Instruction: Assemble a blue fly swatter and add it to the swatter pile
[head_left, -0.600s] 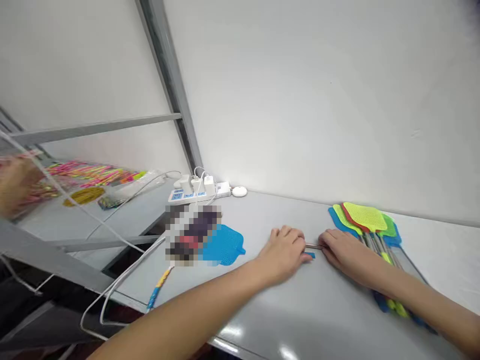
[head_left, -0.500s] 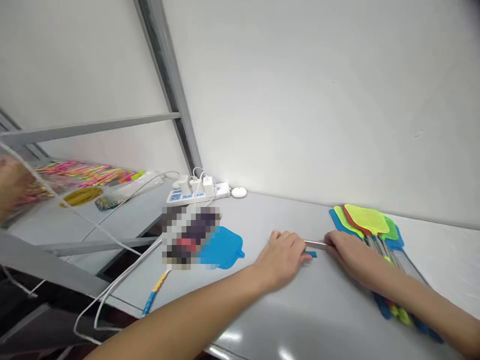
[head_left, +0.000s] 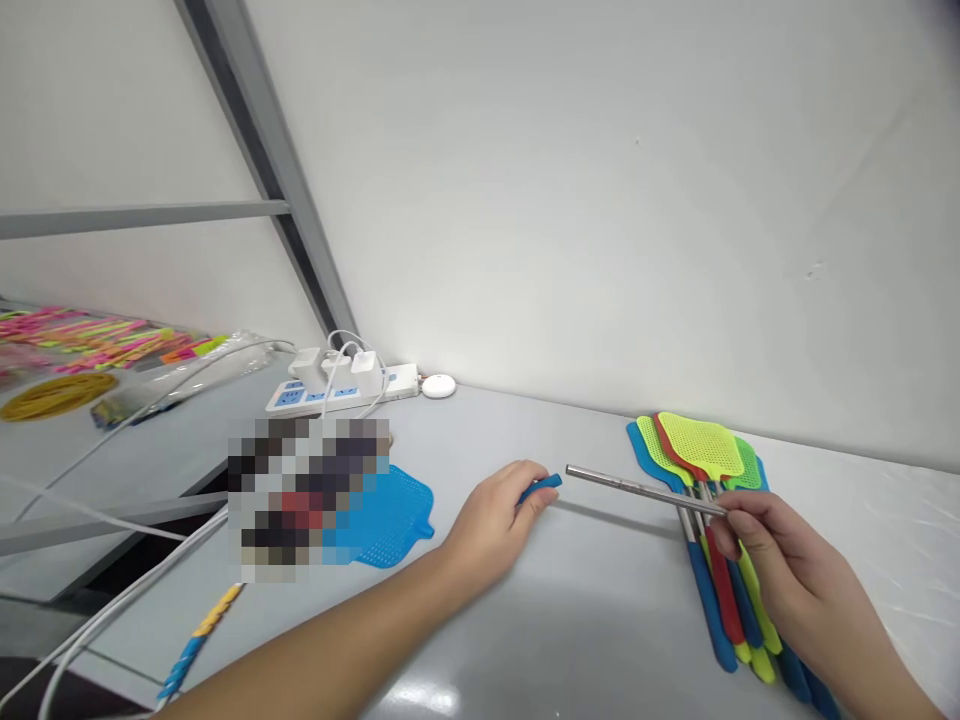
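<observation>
Grey tabletop (head_left: 585, 620) — right fingers (head_left: 752, 530) pinch metal tube (head_left: 637, 489), long axis pointing left; left fingers (head_left: 534, 510) clamp blue piece (head_left: 541, 486).

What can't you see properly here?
All in the head view:
- Blue piece: the left hand hides its other end.
- Rod: the right hand covers one end.
- Blue swatter: blurry squares cover its left part.
- Swatter pile: overlapping hides how many there are.
- Pink sticks: the picture's left edge cuts them off.

Blue piece (head_left: 547, 483) mostly hidden by left hand (head_left: 496, 508), blue mesh head (head_left: 401, 515) partly pixelated (its left side).
</observation>
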